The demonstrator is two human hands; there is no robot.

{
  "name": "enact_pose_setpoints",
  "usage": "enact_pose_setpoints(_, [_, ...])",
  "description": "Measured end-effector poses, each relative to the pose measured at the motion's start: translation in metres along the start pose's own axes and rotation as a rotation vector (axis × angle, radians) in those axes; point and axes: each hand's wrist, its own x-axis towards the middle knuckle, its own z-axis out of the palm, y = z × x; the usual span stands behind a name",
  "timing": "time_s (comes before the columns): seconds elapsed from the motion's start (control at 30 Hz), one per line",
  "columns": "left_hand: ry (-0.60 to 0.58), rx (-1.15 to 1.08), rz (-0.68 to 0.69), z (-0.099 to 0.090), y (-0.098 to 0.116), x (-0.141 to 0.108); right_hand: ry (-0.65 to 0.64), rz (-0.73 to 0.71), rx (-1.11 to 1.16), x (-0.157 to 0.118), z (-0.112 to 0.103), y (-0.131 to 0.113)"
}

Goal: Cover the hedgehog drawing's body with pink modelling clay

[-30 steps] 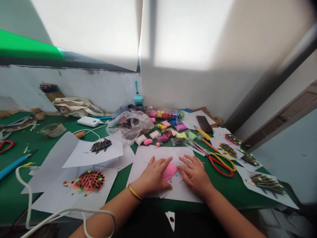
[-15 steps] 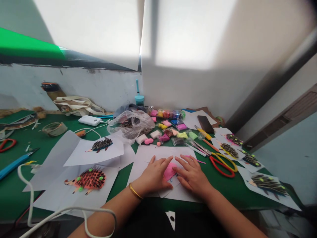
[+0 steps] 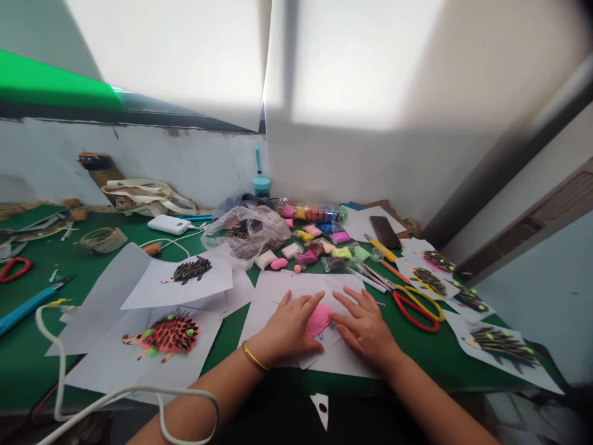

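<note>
A flattened patch of pink modelling clay [image 3: 319, 320] lies on a white sheet of paper [image 3: 264, 303], with small drawn feet showing at its lower edge. My left hand [image 3: 291, 327] rests at the patch's left side, fingers spread and thumb along the near edge; its palm hides part of the clay. On the other side, my right hand [image 3: 364, 324] has its fingers stretched out, the index fingertip at or very near the clay's right edge. Neither hand grips anything. A pink stick, mostly covered by my right hand, pokes out beyond its fingers.
Finished hedgehog pictures [image 3: 171, 337] lie at left, more [image 3: 503, 346] at right. Scissors [image 3: 417, 306] with red and yellow handles sit right of the paper. Behind are clay packets [image 3: 308, 256], a plastic bag [image 3: 250, 232] and a phone [image 3: 384, 232]. A white cable [image 3: 58, 371] loops at left.
My right hand has shifted slightly to the right, uncovering more of the clay's right edge. My left hand stays nearly in place.
</note>
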Motion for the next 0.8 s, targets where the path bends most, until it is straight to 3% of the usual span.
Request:
enact_pose_setpoints(0.7, [-0.006, 0.036, -0.015, -0.003, 0.002, 0.0, 0.024, 0.019, -0.011, -0.002, 0.004, 0.005])
enact_pose_setpoints(0.8, [-0.014, 0.032, -0.024, -0.003, 0.003, 0.0, 0.043, 0.097, 0.009, -0.004, 0.007, 0.011])
